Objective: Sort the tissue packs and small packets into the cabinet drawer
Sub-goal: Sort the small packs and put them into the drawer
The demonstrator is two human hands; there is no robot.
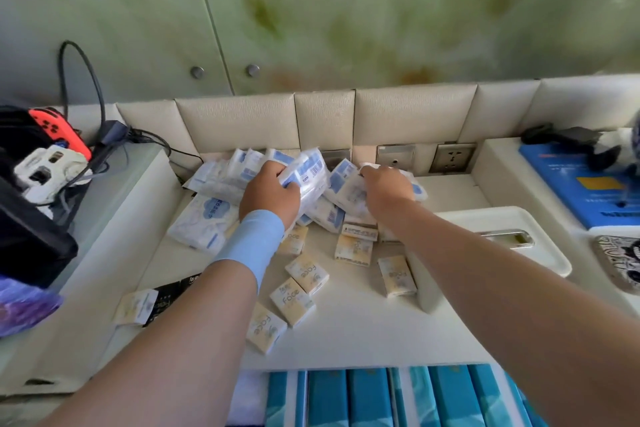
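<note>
Left grip [268,194]: curled tight round a tissue pack [311,170], which is raised off the heap at the far side.
Right grip [384,187]: down on the pile of tissue packs [349,191], fingers bent over one. I cannot tell whether it is clamped or just resting.
Tissue packs: white and blue, jumbled along the far edge of the tabletop [363,316]. One big pack [202,219] lies flat at the left.
Small packets [306,272]: yellowish, scattered loose in the middle and near side, facing every which way.
Drawer: a row of blue boxes [367,399] sits below the near edge. That is likely the open drawer, though I can't be sure.
Progress: early, I'd say. Nothing is grouped yet, and both the packs and the packets are in disorder.
Left to do: gather the packs, then line up the packets.
Around: game controller [52,125] far left, wall sockets [450,157] behind the pile.
</note>
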